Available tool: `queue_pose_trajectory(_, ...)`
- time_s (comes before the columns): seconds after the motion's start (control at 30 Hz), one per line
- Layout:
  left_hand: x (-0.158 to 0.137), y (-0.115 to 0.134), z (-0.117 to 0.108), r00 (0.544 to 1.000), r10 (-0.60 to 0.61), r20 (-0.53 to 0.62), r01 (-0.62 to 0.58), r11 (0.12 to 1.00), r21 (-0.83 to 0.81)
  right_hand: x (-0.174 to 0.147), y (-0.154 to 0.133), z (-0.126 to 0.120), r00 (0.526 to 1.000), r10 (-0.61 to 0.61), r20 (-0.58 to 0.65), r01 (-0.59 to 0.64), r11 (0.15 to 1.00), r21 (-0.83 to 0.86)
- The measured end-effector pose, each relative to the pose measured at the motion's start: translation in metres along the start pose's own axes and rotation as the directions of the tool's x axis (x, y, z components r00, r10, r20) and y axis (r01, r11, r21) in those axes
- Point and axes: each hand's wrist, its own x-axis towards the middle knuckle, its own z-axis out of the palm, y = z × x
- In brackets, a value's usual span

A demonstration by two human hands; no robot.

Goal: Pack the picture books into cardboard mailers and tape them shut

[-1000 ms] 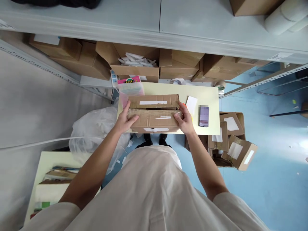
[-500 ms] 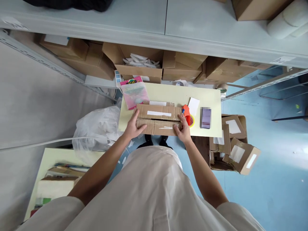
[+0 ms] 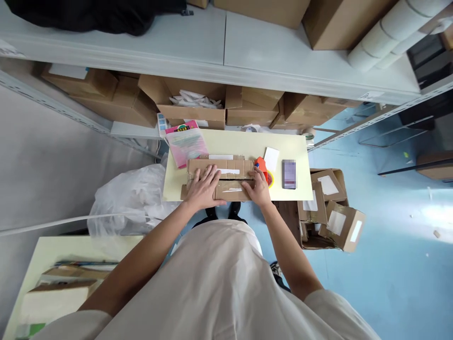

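A brown cardboard box (image 3: 231,193) lies on the pale table near its front edge. Its two top flaps meet along a narrow dark gap, and torn white label strips show on them. My left hand (image 3: 203,189) rests on the left part of the top, fingers spread and laid across the flaps. At the right end my right hand (image 3: 259,190) grips the box, thumb on top and fingers around the far side. Just beyond that hand is an orange tape dispenser (image 3: 261,164) with a yellow-rimmed roll (image 3: 270,179).
On the table (image 3: 233,141) lie a pink package (image 3: 187,144), a white card (image 3: 271,158) and a phone (image 3: 289,174). A shelf (image 3: 269,71) overhangs boxes behind. Small cartons fill a larger box (image 3: 339,177) at right. A plastic bag (image 3: 120,193) sits at left.
My left hand has moved from the box's left end onto its top, fingers now spread flat. My right hand stays on the right end. The whole view has shifted.
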Motion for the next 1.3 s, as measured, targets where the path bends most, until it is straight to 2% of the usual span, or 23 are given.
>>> queue_pose_trajectory(0.07, 0.002, -0.001, 0.005, 1.000, 0.005, -0.017, -0.005, 1.000, 0.001, 0.002, 0.018, -0.008, 0.986, 0.123, -0.110, -0.120, 0.992, 0.036)
queue_pose_trajectory(0.13, 0.001, -0.004, 0.008, 0.999, 0.017, -0.029, -0.017, 1.000, 0.006, 0.008, 0.039, -0.012, 0.939, 0.303, -0.165, -0.306, 0.952, 0.007)
queue_pose_trajectory(0.2, -0.001, -0.004, 0.009, 0.999, 0.019, -0.035, -0.018, 1.000, 0.015, 0.018, 0.056, -0.007, 0.904, 0.419, -0.089, -0.428, 0.893, -0.142)
queue_pose_trajectory(0.27, -0.002, -0.003, 0.009, 0.999, 0.012, -0.035, -0.012, 1.000, 0.022, 0.030, 0.067, 0.004, 0.882, 0.471, 0.005, -0.449, 0.844, -0.292)
queue_pose_trajectory(0.33, -0.003, -0.002, 0.007, 0.999, 0.007, -0.032, -0.006, 1.000, 0.024, 0.039, 0.070, 0.016, 0.866, 0.500, 0.014, -0.465, 0.815, -0.346)
queue_pose_trajectory(0.43, -0.004, -0.001, 0.005, 0.999, 0.009, -0.040, -0.008, 1.000, 0.019, 0.039, 0.067, 0.018, 0.871, 0.490, -0.020, -0.467, 0.817, -0.337)
queue_pose_trajectory(0.53, -0.005, -0.002, 0.005, 0.997, -0.002, -0.074, 0.002, 1.000, -0.007, 0.027, 0.056, -0.010, 0.904, 0.426, -0.045, -0.419, 0.857, -0.300)
queue_pose_trajectory(0.63, -0.005, -0.002, 0.007, 0.993, -0.021, -0.120, 0.016, 0.999, -0.037, 0.017, 0.033, -0.056, 0.952, 0.283, -0.119, -0.290, 0.956, -0.050)
queue_pose_trajectory(0.7, -0.005, -0.002, 0.009, 0.988, -0.018, -0.154, 0.012, 0.999, -0.043, 0.019, 0.009, -0.081, 0.958, 0.200, -0.205, -0.175, 0.976, 0.133)
queue_pose_trajectory(0.77, -0.005, -0.002, 0.010, 0.983, -0.012, -0.184, 0.006, 0.999, -0.037, 0.027, -0.019, -0.094, 0.963, 0.152, -0.221, -0.103, 0.970, 0.220)
queue_pose_trajectory(0.8, -0.005, -0.002, 0.010, 0.981, -0.012, -0.195, 0.006, 1.000, -0.030, 0.032, -0.032, -0.096, 0.975, 0.135, -0.176, -0.090, 0.966, 0.244)
queue_pose_trajectory(0.87, -0.004, -0.001, 0.010, 0.978, -0.013, -0.210, 0.010, 1.000, -0.019, 0.044, -0.055, -0.090, 0.995, 0.104, 0.006, -0.102, 0.958, 0.268)
queue_pose_trajectory(0.93, -0.004, -0.001, 0.009, 0.975, -0.012, -0.220, 0.010, 1.000, -0.011, 0.054, -0.069, -0.078, 0.972, 0.092, 0.217, -0.147, 0.956, 0.253)
queue_pose_trajectory(1.0, -0.004, 0.001, 0.007, 0.973, -0.009, -0.230, 0.007, 1.000, -0.010, 0.062, -0.074, -0.066, 0.928, 0.093, 0.360, -0.181, 0.959, 0.218)
queue_pose_trajectory(1.17, -0.005, 0.006, -0.001, 0.973, -0.058, -0.224, 0.038, 0.995, -0.094, 0.075, -0.064, -0.058, 0.857, 0.063, 0.511, -0.173, 0.970, 0.172)
queue_pose_trajectory(1.23, -0.004, 0.009, -0.006, 0.970, -0.118, -0.214, 0.071, 0.974, -0.214, 0.078, -0.059, -0.059, 0.844, 0.046, 0.535, -0.159, 0.973, 0.167)
queue_pose_trajectory(1.3, -0.001, 0.012, -0.011, 0.957, -0.220, -0.189, 0.119, 0.891, -0.438, 0.081, -0.055, -0.059, 0.831, 0.031, 0.556, -0.146, 0.976, 0.163)
